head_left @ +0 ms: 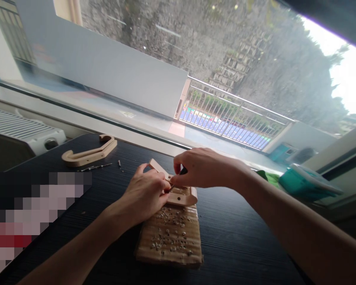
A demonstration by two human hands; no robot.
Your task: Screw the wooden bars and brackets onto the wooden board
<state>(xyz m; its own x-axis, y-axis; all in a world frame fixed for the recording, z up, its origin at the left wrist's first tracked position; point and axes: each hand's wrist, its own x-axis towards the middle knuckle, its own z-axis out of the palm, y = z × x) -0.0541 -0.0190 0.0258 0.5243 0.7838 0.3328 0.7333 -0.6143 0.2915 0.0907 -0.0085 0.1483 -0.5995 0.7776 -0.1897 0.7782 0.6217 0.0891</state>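
A pale wooden hook-shaped piece (182, 195) lies on the black table (234, 237), at the far end of a cardboard sheet. My left hand (146, 192) is closed on the near left part of this piece and pins it down. My right hand (202, 168) is curled round a small dark-handled screwdriver (178, 179) whose tip points down at the wood. The cardboard sheet (170, 237) carries several small metal screws.
A second wooden hook (89, 152) lies at the far left of the table, with a thin metal bit (95, 167) and a loose screw (119, 162) beside it. A teal box (310, 184) sits at the right. A radiator (20, 130) stands left; a window runs behind.
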